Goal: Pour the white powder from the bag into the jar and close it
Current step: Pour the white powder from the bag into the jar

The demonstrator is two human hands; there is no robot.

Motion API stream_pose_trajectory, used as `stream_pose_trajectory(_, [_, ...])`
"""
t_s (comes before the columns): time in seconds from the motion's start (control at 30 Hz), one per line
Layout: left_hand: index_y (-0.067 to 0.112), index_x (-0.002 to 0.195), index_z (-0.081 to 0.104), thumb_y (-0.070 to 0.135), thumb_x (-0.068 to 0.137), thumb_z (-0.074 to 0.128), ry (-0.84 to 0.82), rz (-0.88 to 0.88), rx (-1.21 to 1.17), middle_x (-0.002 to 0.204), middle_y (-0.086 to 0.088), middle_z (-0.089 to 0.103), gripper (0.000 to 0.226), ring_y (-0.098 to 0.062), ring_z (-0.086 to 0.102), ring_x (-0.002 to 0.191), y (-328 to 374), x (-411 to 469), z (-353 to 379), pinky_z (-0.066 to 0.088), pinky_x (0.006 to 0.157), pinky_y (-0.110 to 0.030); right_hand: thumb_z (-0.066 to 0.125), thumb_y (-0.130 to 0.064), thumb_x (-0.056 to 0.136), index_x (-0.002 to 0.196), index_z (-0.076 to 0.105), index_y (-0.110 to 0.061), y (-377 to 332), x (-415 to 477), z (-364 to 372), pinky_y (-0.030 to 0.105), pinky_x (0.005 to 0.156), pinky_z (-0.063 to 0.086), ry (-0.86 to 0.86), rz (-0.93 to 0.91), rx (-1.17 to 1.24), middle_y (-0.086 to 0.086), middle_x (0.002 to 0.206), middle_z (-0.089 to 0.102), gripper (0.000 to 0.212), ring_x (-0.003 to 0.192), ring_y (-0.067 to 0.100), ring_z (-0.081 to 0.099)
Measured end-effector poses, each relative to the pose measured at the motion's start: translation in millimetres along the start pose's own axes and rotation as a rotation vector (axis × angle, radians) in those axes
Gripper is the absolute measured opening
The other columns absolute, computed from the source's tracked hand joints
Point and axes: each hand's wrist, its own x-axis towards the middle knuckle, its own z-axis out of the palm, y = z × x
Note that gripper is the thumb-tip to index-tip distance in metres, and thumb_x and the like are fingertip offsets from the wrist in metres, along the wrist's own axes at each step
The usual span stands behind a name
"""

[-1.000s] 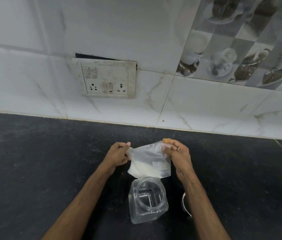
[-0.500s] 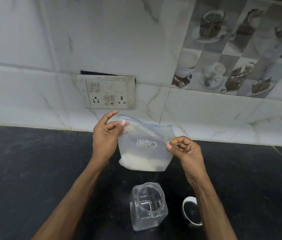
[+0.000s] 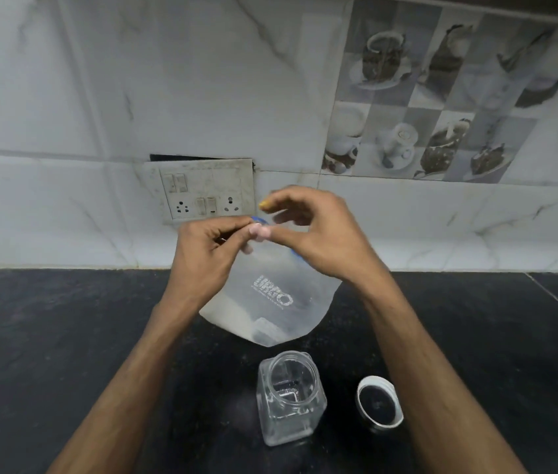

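A clear zip bag (image 3: 270, 299) with a blue seal strip and white powder at its bottom hangs in the air above the counter. My left hand (image 3: 209, 254) and my right hand (image 3: 318, 237) both pinch its top edge, fingertips close together at the seal. Below the bag an empty clear square jar (image 3: 289, 398) stands upright with its mouth uncovered. Its lid (image 3: 379, 403), white-rimmed, lies to the right of the jar on the counter.
The black stone counter (image 3: 65, 336) runs across the whole view. Behind it rises a white tiled wall with a switch and socket plate (image 3: 205, 191) just behind my hands.
The bag has been lifted higher and my two hands have come together at its top edge. The view has tilted so the jar and lid sit lower in frame.
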Motion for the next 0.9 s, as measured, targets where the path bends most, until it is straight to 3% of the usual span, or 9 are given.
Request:
stream_pose_trajectory(0.13, [0.023, 0.107, 0.072, 0.022, 0.087, 0.070, 0.038, 0.063, 0.088, 0.080, 0.015, 0.074, 0.020, -0.007, 0.068, 0.064, 4.5, -0.2, -2.7, 0.058, 0.065, -0.026, 0.085, -0.013, 0.077, 0.109, 0.068, -0.017, -9.8, 17.4, 7.3, 0.030, 0.082, 0.060, -0.086, 0.013, -0.007, 0.003, 0.094, 0.075, 0.037, 0.082, 0.013, 0.074])
stream_pose_trajectory(0.3, [0.033, 0.099, 0.074, 0.015, 0.089, 0.070, 0.068, 0.087, 0.075, 0.082, 0.027, 0.074, 0.021, -0.014, 0.073, 0.078, 14.0, -4.1, -3.8, 0.057, 0.069, -0.025, 0.086, -0.011, 0.075, 0.112, 0.064, -0.023, -5.9, 9.1, -1.1, 0.023, 0.074, 0.060, -0.056, 0.048, 0.041, -0.001, 0.085, 0.077, 0.045, 0.076, 0.008, 0.075])
stream_pose_trajectory(0.43, [0.035, 0.088, 0.073, 0.020, 0.086, 0.072, 0.160, 0.052, 0.058, 0.075, 0.031, 0.072, 0.015, -0.010, 0.071, 0.070, 14.5, -5.3, -6.7, 0.057, 0.067, -0.024, 0.088, -0.011, 0.072, 0.106, 0.068, -0.023, 8.5, -2.0, -18.3, 0.018, 0.069, 0.054, -0.092, 0.105, 0.007, 0.002, 0.080, 0.077, 0.041, 0.072, 0.012, 0.073])
stream_pose_trajectory(0.5, [0.032, 0.083, 0.074, 0.021, 0.087, 0.071, 0.172, 0.048, 0.043, 0.078, 0.023, 0.075, 0.012, -0.003, 0.067, 0.063, 13.1, -6.1, -9.6, 0.055, 0.064, -0.023, 0.088, -0.011, 0.072, 0.105, 0.068, -0.020, 17.9, -10.5, -26.9, 0.019, 0.070, 0.054, -0.102, 0.120, 0.008, 0.003, 0.080, 0.077, 0.039, 0.074, 0.017, 0.074])
stream_pose_trajectory(0.6, [0.027, 0.083, 0.076, 0.020, 0.087, 0.071, 0.170, 0.056, 0.036, 0.082, 0.014, 0.076, 0.009, -0.006, 0.067, 0.059, 12.8, -8.7, -13.6, 0.057, 0.064, -0.028, 0.088, -0.008, 0.070, 0.100, 0.068, -0.016, 31.4, -24.1, -36.4, 0.022, 0.069, 0.054, -0.054, 0.146, 0.066, 0.005, 0.076, 0.077, 0.037, 0.070, 0.018, 0.072])
stream_pose_trajectory(0.73, [0.032, 0.083, 0.074, 0.025, 0.086, 0.069, 0.182, 0.060, 0.047, 0.078, 0.027, 0.074, 0.009, -0.003, 0.068, 0.061, 14.4, -11.2, -17.8, 0.053, 0.064, -0.016, 0.089, -0.008, 0.067, 0.094, 0.068, -0.014, 47.1, -35.5, -43.9, 0.025, 0.070, 0.054, 0.048, 0.181, 0.156, 0.011, 0.074, 0.074, 0.035, 0.067, 0.019, 0.068])
stream_pose_trajectory(0.9, [0.031, 0.085, 0.074, 0.023, 0.086, 0.070, 0.193, 0.040, 0.035, 0.078, 0.027, 0.074, 0.010, -0.003, 0.069, 0.063, 11.5, -14.6, -19.3, 0.054, 0.066, -0.016, 0.084, 0.002, 0.072, 0.090, 0.066, -0.015, 55.5, -39.6, -47.3, 0.024, 0.070, 0.054, 0.085, 0.195, 0.192, 0.005, 0.073, 0.074, 0.030, 0.067, 0.015, 0.067])
